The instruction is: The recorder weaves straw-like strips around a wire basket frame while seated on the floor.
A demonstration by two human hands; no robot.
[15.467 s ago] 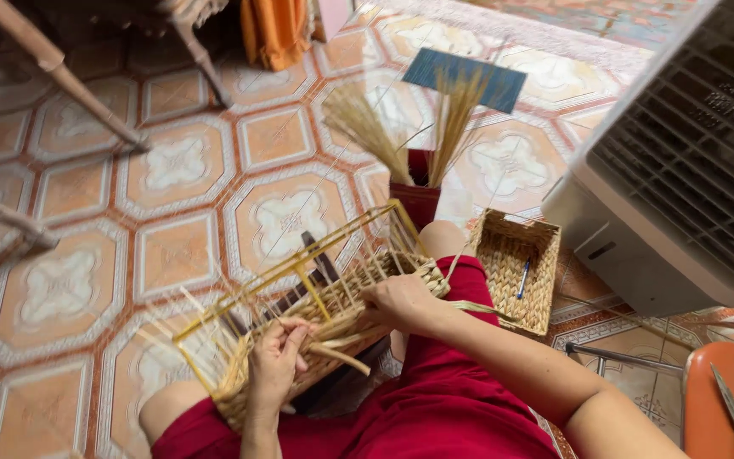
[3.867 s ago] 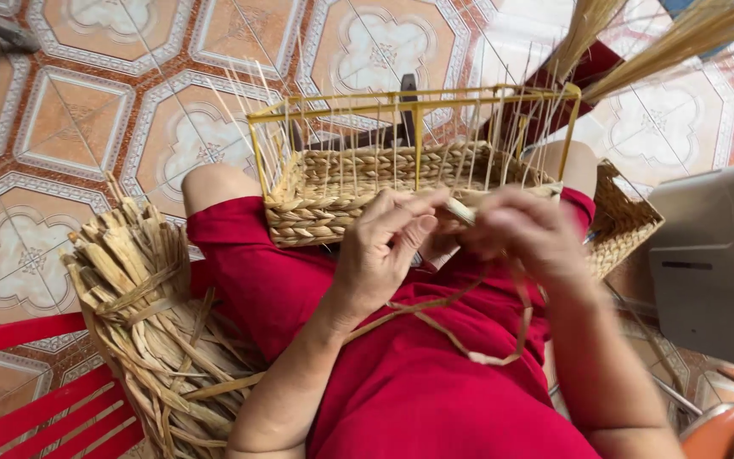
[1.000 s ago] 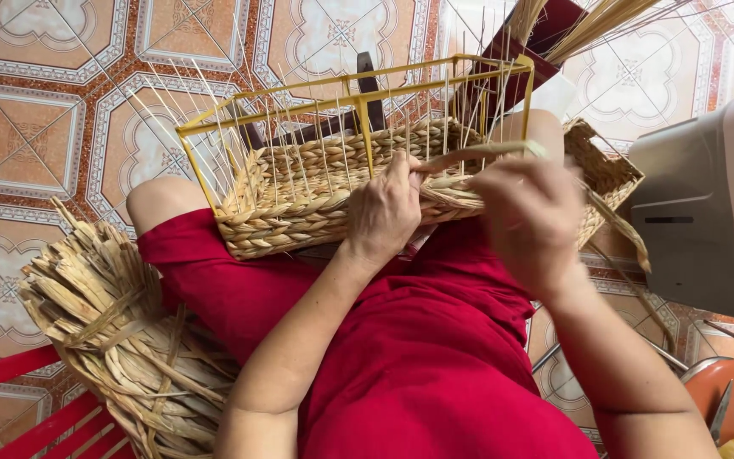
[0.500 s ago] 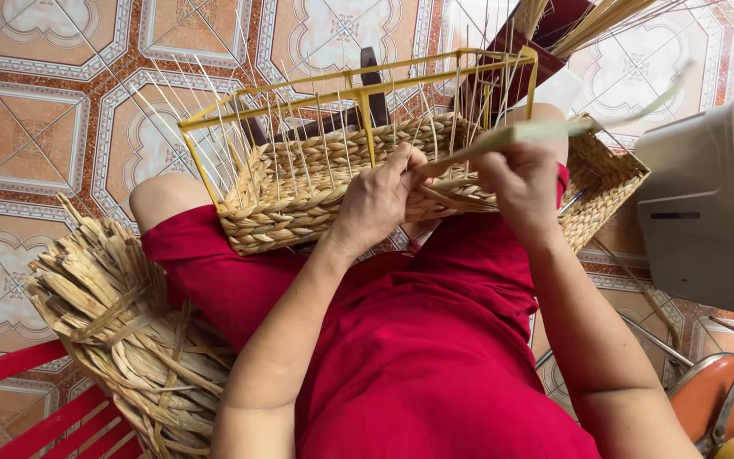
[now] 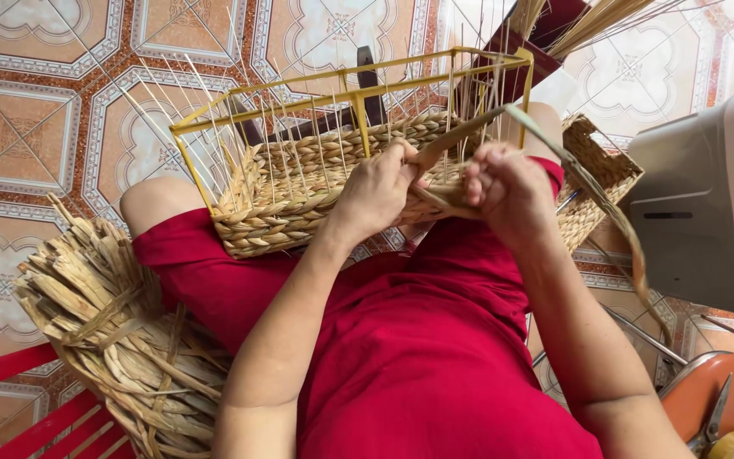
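On my lap, both hands pinch one dry straw strand (image 5: 469, 127) against the half-woven basket (image 5: 299, 191): my left hand (image 5: 377, 189) near its root, my right hand (image 5: 507, 189) further along; it looks light, pliant, likely brittle.

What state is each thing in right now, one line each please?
Woven basket: half woven on a yellow wire frame, resting on the lap.
Straw strand: pinched by both hands.
Left hand: gripping.
Right hand: gripping.
Straw bundle: tied, on the floor.

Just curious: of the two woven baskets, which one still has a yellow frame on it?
The half-woven basket on the lap, under both hands; the smaller basket at the right has none.
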